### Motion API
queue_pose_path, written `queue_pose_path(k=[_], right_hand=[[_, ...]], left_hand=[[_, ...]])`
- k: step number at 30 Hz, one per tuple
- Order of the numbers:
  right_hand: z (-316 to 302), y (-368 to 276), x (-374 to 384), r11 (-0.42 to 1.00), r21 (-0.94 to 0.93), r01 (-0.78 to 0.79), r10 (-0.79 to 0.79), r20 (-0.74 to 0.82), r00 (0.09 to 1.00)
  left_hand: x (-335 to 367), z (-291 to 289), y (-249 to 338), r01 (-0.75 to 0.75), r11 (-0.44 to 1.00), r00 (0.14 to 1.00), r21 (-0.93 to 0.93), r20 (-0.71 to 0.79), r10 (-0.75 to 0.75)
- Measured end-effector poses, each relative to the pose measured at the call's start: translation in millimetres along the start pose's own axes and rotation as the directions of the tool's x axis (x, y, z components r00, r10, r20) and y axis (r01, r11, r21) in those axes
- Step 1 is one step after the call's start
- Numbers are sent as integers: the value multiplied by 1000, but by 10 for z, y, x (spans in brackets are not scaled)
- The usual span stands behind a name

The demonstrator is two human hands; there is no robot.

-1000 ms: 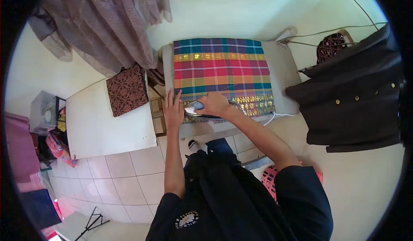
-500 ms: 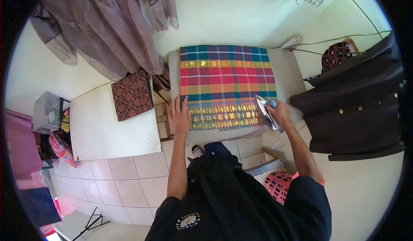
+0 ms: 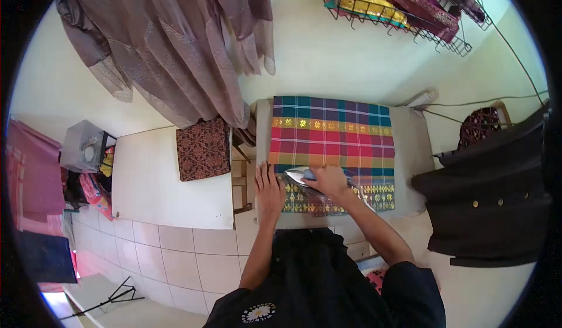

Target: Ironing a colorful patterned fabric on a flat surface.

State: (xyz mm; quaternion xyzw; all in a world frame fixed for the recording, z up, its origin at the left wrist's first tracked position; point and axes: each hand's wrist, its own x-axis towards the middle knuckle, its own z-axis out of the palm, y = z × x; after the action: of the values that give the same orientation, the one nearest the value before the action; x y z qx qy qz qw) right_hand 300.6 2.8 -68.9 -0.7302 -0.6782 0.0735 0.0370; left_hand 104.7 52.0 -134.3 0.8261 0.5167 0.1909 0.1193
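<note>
A plaid cloth [image 3: 332, 134] in red, teal and orange with gold motifs lies spread on a padded ironing surface [image 3: 411, 146]. My right hand [image 3: 329, 181] grips the handle of a clothes iron [image 3: 298, 174], whose pointed silver tip faces left on the lower part of the cloth. Fingers stretched out, my left hand [image 3: 270, 194] rests flat on the cloth's lower left edge, just left of the iron's tip. The iron's pale cord trails off to the right of my right hand. Part of the iron is hidden by my right hand.
A white table [image 3: 158, 193] to the left carries a folded brown patterned cloth [image 3: 204, 152]. A mauve dress [image 3: 170, 47] hangs above it; a dark buttoned garment [image 3: 489, 193] hangs at right. A wire rack [image 3: 398, 23] holds fabrics up high. A pink basket [image 3: 376, 278] stands below right.
My right hand has slid the iron leftward across the cloth, from its right edge to close beside my left hand. My left hand stays at the left edge. The view has tilted upward.
</note>
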Motion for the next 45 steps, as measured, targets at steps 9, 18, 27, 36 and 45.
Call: queue_pose_path(k=[9, 18, 27, 36, 45], right_hand=[[-100, 33, 1269, 996, 88, 3, -4, 14, 1000], [-196, 177, 1862, 991, 121, -63, 64, -8, 998], [-18, 281, 1529, 975, 81, 206, -209, 40, 977], [-52, 216, 2151, 995, 59, -81, 87, -90, 992], [-109, 624, 1833, 981, 128, -145, 153, -50, 987]], left_hand=[[34, 74, 25, 55, 981, 998, 185, 3, -57], [122, 117, 106, 54, 984, 998, 171, -38, -48], [1188, 523, 116, 45, 979, 980, -200, -179, -82], [1225, 486, 283, 22, 983, 994, 181, -110, -2], [1263, 569, 264, 59, 979, 996, 193, -83, -43]])
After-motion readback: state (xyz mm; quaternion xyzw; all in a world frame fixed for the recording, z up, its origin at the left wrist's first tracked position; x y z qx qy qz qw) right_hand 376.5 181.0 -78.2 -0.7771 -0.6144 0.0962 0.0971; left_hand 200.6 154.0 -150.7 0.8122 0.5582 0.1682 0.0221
